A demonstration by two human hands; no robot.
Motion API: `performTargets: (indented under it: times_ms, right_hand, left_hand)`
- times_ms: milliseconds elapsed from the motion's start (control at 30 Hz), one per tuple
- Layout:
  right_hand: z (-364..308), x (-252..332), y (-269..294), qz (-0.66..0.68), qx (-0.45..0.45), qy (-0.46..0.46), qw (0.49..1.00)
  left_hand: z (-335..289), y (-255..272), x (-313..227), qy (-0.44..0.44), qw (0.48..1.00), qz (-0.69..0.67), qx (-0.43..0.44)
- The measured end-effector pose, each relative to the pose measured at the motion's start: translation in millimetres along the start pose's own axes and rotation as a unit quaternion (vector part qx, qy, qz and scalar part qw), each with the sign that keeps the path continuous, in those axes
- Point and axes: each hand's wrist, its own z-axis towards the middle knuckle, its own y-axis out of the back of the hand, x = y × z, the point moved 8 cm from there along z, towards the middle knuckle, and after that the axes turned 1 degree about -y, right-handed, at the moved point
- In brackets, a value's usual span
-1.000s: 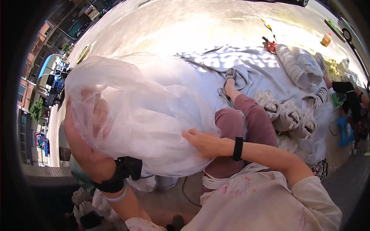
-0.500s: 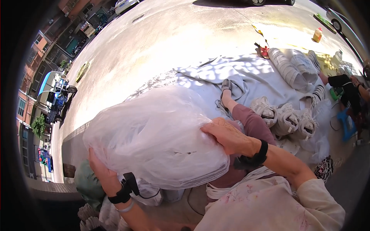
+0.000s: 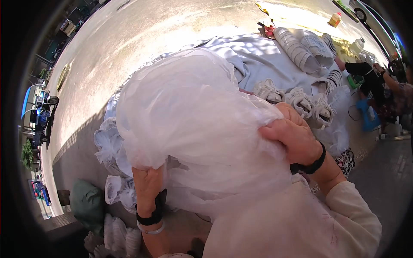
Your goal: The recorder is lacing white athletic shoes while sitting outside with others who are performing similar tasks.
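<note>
The translucent plastic sheet point(image 3: 193, 124) is held at the near side of the blue-grey cloth point(image 3: 254, 53). The left hand point(image 3: 148, 182) and right hand point(image 3: 294, 135) both grip it. White shoes point(image 3: 298, 102) sit by the cloth's right side.

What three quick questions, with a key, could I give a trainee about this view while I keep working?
1. Multiple choice: what do the right hand's fingers grip?
a) a wrench
b) translucent plastic film
c) a cardboard box

2. True or false: the left wrist is bare.

3. Fill in: the white sneakers lie nearer the ____ hand.

Key:
1. b
2. False; it wears a black wristband.
3. right
</note>
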Motion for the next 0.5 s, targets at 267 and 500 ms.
performTargets:
  times_ms: [267, 500]
  right_hand:
    - [-97, 30, 90, 0.265, -0.352, 0.115, 0.890]
    - [-101, 25, 118, 0.112, -0.355, 0.039, 0.927]
  left_hand:
    - [-55, 21, -147, -0.391, 0.770, 0.501, -0.047]
    - [-24, -26, -129, -0.309, 0.875, 0.371, 0.049]
